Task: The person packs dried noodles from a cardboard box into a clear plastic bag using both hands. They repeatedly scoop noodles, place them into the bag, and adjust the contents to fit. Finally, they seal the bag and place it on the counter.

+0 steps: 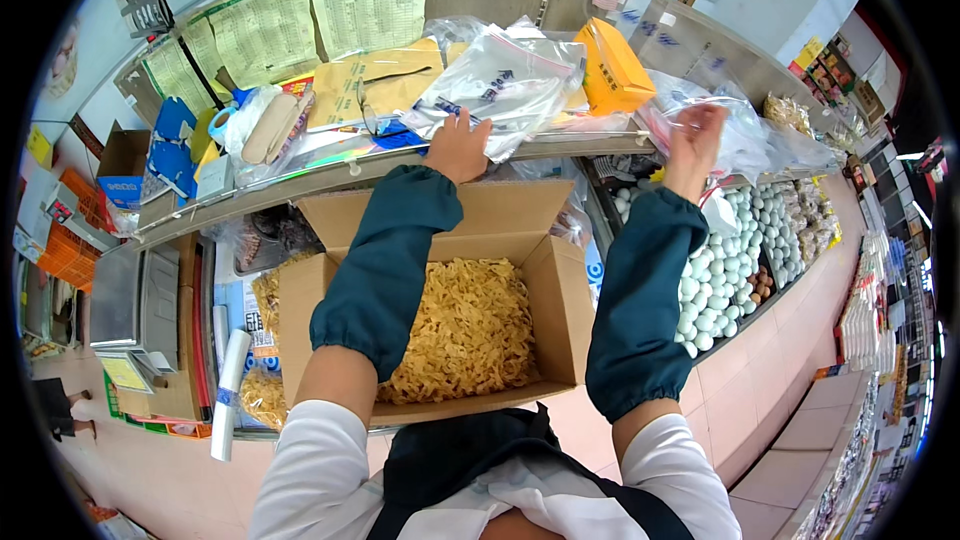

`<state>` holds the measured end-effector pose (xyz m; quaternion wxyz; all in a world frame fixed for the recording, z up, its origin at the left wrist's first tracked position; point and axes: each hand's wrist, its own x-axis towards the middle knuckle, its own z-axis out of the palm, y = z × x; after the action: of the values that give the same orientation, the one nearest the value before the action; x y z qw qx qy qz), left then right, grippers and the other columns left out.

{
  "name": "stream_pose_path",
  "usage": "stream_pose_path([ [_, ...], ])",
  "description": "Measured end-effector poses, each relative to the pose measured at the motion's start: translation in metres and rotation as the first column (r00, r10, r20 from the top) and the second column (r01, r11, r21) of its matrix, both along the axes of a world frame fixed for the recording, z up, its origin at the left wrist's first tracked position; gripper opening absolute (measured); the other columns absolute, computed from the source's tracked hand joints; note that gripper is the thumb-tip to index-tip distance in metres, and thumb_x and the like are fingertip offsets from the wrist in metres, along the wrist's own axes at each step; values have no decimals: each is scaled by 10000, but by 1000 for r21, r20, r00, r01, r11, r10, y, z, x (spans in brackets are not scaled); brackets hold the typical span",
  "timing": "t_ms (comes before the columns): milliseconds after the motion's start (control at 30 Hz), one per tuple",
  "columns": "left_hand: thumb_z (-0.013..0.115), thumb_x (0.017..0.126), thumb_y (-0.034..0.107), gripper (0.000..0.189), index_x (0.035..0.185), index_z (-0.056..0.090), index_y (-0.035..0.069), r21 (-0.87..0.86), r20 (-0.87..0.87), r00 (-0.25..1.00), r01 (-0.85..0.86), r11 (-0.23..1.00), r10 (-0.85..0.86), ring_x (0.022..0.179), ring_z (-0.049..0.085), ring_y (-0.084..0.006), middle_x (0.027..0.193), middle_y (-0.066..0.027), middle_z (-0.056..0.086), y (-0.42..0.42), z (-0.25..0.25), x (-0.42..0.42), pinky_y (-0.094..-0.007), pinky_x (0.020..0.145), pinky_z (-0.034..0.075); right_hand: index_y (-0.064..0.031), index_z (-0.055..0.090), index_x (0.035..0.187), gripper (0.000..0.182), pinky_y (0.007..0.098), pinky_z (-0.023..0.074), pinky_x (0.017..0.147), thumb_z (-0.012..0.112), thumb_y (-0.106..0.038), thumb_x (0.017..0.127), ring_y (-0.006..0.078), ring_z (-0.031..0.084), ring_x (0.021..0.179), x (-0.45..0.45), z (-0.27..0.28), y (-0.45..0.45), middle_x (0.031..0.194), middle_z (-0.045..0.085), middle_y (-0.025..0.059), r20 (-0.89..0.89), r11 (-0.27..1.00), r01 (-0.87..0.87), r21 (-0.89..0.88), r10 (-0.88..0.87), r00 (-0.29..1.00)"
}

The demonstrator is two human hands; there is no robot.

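Observation:
My left hand [459,147] rests on the near edge of a clear plastic zip bag [506,86] on the shelf; whether its fingers grip the bag is unclear. To the right, my right hand [697,141] is over clear plastic bags [739,127], slightly blurred, its fingers curled; whether it holds any plastic does not show. An open cardboard box [555,292] stands below my arms, holding many pale yellow, dried curled food pieces [472,330]. Between the hands, an orange paper packet [615,67] lies on the shelf. Eyeglasses [367,109] lie left of the zip bag.
The shelf edge [300,181] runs behind the box. Pale eggs [716,277] fill trays at the right. A white roll [230,394] and bagged dried food [264,397] are left of the box. A metal-cased device [135,300] stands farther left. Another person's legs [75,412] show at far left.

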<state>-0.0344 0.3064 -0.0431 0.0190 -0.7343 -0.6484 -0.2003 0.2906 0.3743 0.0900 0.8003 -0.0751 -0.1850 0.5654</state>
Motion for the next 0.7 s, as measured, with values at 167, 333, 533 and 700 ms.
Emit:
stream_pose_path([
  [167, 546, 837, 182, 606, 1390, 387, -7, 312, 284, 929, 146, 939, -239, 1298, 371, -454, 1427, -281, 371, -20, 21, 1, -451, 1070, 347, -16, 610, 911, 177, 253, 491, 789, 574, -180, 969, 119, 600, 838, -58, 10, -112, 912, 636, 57, 618, 948, 262, 179, -316, 720],
  [333, 370, 1012, 486, 596, 1395, 410, 31, 264, 855, -511, 574, 775, 87, 1211, 522, -258, 1316, -145, 536, -153, 68, 37, -404, 1034, 403, -96, 573, 785, 189, 353, 435, 863, 759, -92, 749, 258, 564, 990, -106, -51, -199, 1011, 625, 48, 829, 790, -286, 543, -558, 34],
  [533, 588, 966, 207, 402, 1317, 485, 40, -174, 947, -153, 492, 853, 281, 966, 645, -172, 1154, -144, 634, -233, 4, 30, -274, 785, 535, -103, 596, 830, 222, 395, 427, 910, 783, -192, 751, 312, 546, 1076, -130, -126, -276, 996, 624, 67, 900, 693, -687, 219, -415, -132],
  [700, 622, 941, 138, 195, 1104, 606, 31, -195, 934, -272, 157, 968, 233, 696, 628, -86, 898, -65, 692, -274, -50, 12, -210, 621, 502, -74, 624, 946, 254, 358, 457, 930, 777, -146, 755, 287, 582, 1056, -108, -121, -304, 1066, 636, 79, 987, 869, -469, 159, -156, 45],
])
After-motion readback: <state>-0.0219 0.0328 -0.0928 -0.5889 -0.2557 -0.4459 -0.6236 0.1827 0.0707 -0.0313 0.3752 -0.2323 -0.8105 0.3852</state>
